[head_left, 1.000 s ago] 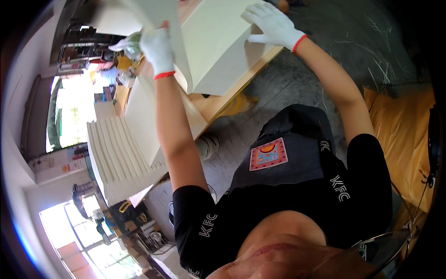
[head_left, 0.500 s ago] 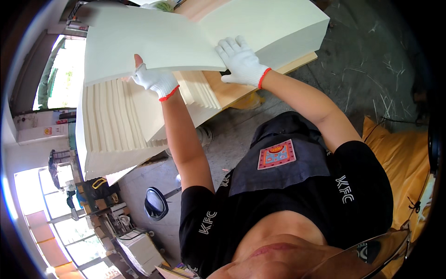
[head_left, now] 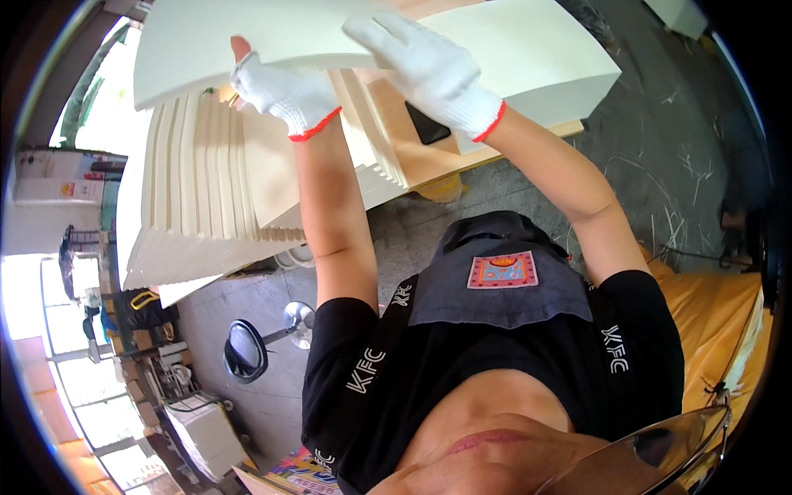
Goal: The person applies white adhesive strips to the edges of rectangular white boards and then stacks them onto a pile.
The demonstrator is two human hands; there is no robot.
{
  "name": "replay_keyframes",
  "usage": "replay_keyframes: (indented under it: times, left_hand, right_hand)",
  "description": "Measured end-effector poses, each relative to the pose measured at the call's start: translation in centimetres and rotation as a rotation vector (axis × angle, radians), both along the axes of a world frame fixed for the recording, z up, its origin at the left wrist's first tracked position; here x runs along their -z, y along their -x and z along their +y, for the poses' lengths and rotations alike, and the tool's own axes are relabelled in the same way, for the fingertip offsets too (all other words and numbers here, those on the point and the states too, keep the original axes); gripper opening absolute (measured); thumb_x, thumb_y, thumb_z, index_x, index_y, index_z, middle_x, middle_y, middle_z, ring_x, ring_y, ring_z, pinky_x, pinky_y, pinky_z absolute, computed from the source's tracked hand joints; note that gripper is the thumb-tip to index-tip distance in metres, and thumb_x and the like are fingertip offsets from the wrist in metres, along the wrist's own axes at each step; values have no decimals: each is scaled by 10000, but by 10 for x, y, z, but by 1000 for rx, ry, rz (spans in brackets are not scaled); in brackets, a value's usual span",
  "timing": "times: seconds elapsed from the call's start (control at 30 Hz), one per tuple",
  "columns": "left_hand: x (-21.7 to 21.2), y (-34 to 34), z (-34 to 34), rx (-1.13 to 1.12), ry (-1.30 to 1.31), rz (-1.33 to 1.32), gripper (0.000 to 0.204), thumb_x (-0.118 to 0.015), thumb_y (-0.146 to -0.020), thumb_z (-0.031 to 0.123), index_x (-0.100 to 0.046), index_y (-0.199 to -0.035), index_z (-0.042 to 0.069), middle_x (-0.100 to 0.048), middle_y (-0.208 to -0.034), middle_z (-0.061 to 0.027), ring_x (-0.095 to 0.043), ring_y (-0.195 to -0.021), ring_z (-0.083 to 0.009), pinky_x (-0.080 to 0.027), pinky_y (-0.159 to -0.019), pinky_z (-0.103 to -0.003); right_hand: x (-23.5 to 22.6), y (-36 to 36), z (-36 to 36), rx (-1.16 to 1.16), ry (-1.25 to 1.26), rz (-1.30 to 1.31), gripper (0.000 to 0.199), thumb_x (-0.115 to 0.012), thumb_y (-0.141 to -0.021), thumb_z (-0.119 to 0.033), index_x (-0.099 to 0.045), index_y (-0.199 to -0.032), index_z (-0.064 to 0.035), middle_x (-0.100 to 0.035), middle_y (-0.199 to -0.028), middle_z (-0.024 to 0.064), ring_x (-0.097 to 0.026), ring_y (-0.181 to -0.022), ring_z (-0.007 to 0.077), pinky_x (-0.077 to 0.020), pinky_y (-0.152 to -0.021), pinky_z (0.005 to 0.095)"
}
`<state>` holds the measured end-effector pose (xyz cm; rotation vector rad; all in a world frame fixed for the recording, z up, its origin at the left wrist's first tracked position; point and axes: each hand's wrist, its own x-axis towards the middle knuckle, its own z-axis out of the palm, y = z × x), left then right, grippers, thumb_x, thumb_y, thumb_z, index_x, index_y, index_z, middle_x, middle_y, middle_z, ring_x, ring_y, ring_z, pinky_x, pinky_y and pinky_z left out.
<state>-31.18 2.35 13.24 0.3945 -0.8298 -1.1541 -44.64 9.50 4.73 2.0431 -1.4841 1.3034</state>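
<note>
My left hand (head_left: 287, 92), in a white knit glove with the thumb bare, grips the near edge of a broad layer of white paper sheets (head_left: 190, 45). Its thumb lies above the edge; the other fingers are hidden under it. My right hand (head_left: 433, 76), gloved too, reaches over the right part of this layer with fingers stretched out and close together. To its right stands a thick stack of white paper (head_left: 532, 49). Below the left hand, folded paper bundles (head_left: 194, 177) lie in stepped, overlapping rows.
A black phone (head_left: 426, 125) lies on the wooden board (head_left: 394, 136) under my right wrist. Something yellow (head_left: 443, 188) shows below the board edge. A round black-rimmed stool (head_left: 245, 351) stands on the grey floor at left. Orange sheeting (head_left: 709, 322) hangs at right.
The white layer has shifted away from the right stack, uncovering the phone. My right hand has moved off the seam and further over the layer. My left hand keeps its hold. The view has shifted slightly.
</note>
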Motion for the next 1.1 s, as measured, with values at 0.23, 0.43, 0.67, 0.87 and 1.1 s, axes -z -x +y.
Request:
replay_keyframes:
  times: [0.23,0.43,0.67,0.87,1.1]
  left_hand:
    - [-24,-99,-17,-356,420,-1247,784,-684,-931,275,-277,-1567,64,-476,-1476,-189,-487,-1337,-290,-376,-1092,-356]
    - [40,-226,-42,-245,84,-1059,690,-673,-936,223,-357,-1513,14,-560,-1370,-168,-592,-1179,-257,-461,-972,-354]
    - [123,-265,-28,-376,-146,-1873,500,-656,-907,198,-532,-1385,119,-675,-1158,-141,-648,-1075,-259,-496,-894,-385]
    - [125,-285,3,-284,29,-1944,434,-761,-815,223,-632,-1225,165,-682,-1044,-114,-643,-1000,-323,-505,-840,-446]
    - [130,-297,-6,-263,30,-1938,448,-810,-765,166,-646,-1179,114,-684,-1024,-115,-652,-981,-293,-505,-858,-391]
  right_hand:
    - [-33,-13,-18,-481,-33,-777,513,-536,-974,-52,-398,-1463,27,-518,-1416,127,-500,-1282,215,-402,-1072,314]
    - [-3,-72,-70,-1001,-217,-1371,610,-586,-962,-44,-330,-1516,-31,-527,-1388,102,-522,-1241,181,-410,-1079,332]
    - [87,-56,-87,76,-684,-126,824,-603,-868,-654,-500,-1358,0,-707,-1025,211,-702,-966,335,-540,-851,404]
    - [43,-61,-39,8,-925,174,929,-490,-827,-810,-475,-1446,-117,-712,-989,182,-702,-906,314,-543,-796,384]
    - [76,-70,-16,-108,-545,385,652,-579,-927,-531,-393,-1524,-344,-551,-802,85,-609,-731,238,-516,-658,361]
